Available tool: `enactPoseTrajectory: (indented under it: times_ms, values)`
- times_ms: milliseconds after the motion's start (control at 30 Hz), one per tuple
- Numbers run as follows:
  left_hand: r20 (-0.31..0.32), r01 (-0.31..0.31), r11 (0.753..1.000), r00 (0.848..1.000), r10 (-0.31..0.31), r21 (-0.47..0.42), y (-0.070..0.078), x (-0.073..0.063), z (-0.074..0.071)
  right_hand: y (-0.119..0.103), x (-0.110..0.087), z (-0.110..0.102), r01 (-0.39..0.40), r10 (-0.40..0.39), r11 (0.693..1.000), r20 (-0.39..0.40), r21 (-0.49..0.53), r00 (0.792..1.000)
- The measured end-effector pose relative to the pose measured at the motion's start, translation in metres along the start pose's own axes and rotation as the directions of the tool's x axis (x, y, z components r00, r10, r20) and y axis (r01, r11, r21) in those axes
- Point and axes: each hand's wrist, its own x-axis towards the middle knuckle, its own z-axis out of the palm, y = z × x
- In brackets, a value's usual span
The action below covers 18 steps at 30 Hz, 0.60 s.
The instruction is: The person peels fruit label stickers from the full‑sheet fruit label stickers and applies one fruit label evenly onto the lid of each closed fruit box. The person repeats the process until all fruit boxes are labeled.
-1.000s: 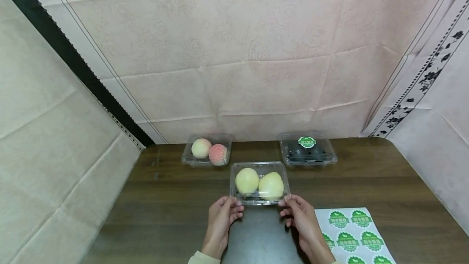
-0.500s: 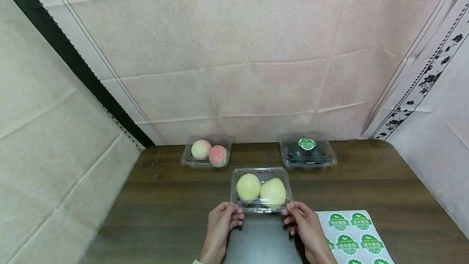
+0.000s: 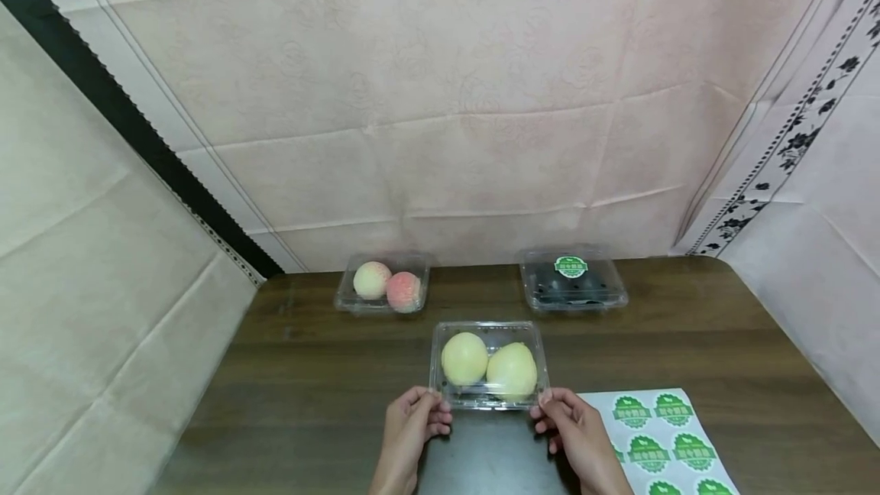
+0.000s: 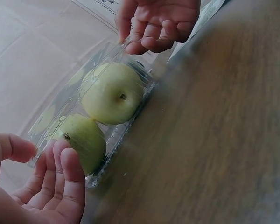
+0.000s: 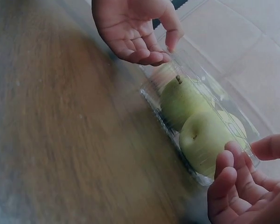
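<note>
A clear plastic fruit box (image 3: 490, 327) with two pale green pears (image 3: 512, 370) inside is at the middle of the table, its lid down over them. At its near left corner my left hand (image 3: 412, 430) pinches the rim between thumb and index finger. The near right corner is pinched the same way by my right hand (image 3: 574, 430). Seen from the left wrist, the other fingers of the left hand (image 4: 51, 191) are loosely bent beside the box's front wall. The right wrist view has the right hand's (image 5: 247, 186) thumb on the lid edge.
Behind on the left is a clear box (image 3: 344, 298) with two peaches (image 3: 404, 292). Back right sits a lidded box (image 3: 605, 281) of dark fruit bearing a green round label (image 3: 571, 266). A sticker sheet (image 3: 656, 441) lies right of a dark grey mat (image 3: 491, 453).
Both hands have drawn the pear box toward the front of the table, keeping hold of its near corners. The other boxes and the sticker sheet have stayed put.
</note>
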Motion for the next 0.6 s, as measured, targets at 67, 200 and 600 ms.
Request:
enactPoseTrajectory:
  times_ms: [67, 200, 600]
  values:
    - [0.010, 0.003, 1.000, 1.000, -0.003, 0.003, 0.000, 0.000, -0.001, 0.000, -0.002, -0.001, -0.001, 0.001, 1.000, 0.000, -0.019, 1.000]
    - [0.020, 0.010, 1.000, 1.000, -0.010, 0.007, -0.001, -0.001, -0.002, 0.000, -0.003, -0.003, 0.007, -0.006, 0.998, 0.008, -0.068, 1.000]
    - [-0.008, -0.024, 0.991, 1.000, 0.026, 0.135, 0.003, -0.002, -0.001, -0.001, -0.002, -0.011, 0.068, -0.068, 0.970, 0.010, -0.234, 0.998]
